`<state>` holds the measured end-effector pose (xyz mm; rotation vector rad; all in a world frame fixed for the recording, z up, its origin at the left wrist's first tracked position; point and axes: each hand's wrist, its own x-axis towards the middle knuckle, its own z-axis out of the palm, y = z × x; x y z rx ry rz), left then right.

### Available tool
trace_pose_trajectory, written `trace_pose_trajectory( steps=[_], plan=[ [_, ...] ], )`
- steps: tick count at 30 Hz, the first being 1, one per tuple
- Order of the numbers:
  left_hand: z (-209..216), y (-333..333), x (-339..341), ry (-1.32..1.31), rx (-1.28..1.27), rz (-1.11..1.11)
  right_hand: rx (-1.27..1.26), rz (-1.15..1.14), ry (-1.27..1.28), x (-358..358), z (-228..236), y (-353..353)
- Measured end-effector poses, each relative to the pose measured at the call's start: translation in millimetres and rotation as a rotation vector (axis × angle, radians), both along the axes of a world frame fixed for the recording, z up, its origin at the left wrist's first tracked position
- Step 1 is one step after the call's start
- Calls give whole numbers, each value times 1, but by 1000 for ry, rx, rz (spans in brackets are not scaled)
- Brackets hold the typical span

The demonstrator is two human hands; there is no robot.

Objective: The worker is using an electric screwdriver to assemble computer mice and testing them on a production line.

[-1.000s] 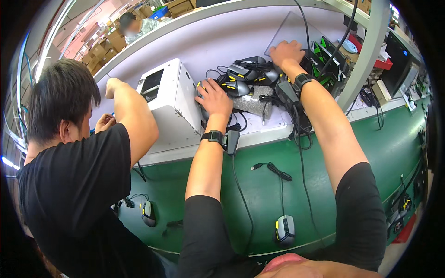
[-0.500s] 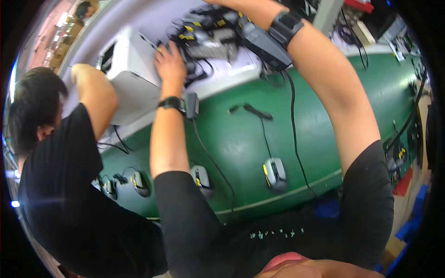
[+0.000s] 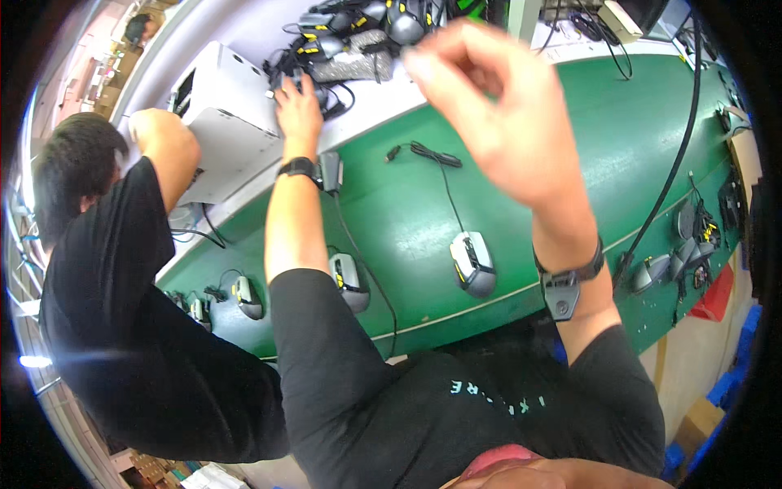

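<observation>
My left hand reaches onto the white shelf, its fingers stretched and apart over dark cables at the edge of a pile of computer mice. Closer to me, my right hand is raised above the green bench, fingers curled and thumb drawn toward the index finger. Blur hides whether anything small is between them. Below it, a grey-and-black mouse lies on the bench, its cable bundled farther back. Another mouse rests beside my left forearm.
Bubble-wrapped goods lie by the pile. A white box stands at left, next to a co-worker in black. More mice line the bench leftward; several are at right, near a red bin. Cables trail from my wrist devices.
My right hand has come back from the far shelf toward me, over the bench. My left hand stays by the pile, and the view has shifted slightly.
</observation>
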<state>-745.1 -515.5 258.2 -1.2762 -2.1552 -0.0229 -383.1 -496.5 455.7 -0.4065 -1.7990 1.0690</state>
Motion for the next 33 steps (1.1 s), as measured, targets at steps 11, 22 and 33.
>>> trace_pose_trajectory(
  steps=[11,22,33],
  plan=[
    [-32,24,27,19,89,-55,14,-192,-399,90,-82,-28],
    [1,-27,51,-46,24,-143,-155,-184,-1028,144,-153,-95],
    [71,-158,293,-798,318,-324,-82,-265,-1096,127,-176,-120]
  ],
)
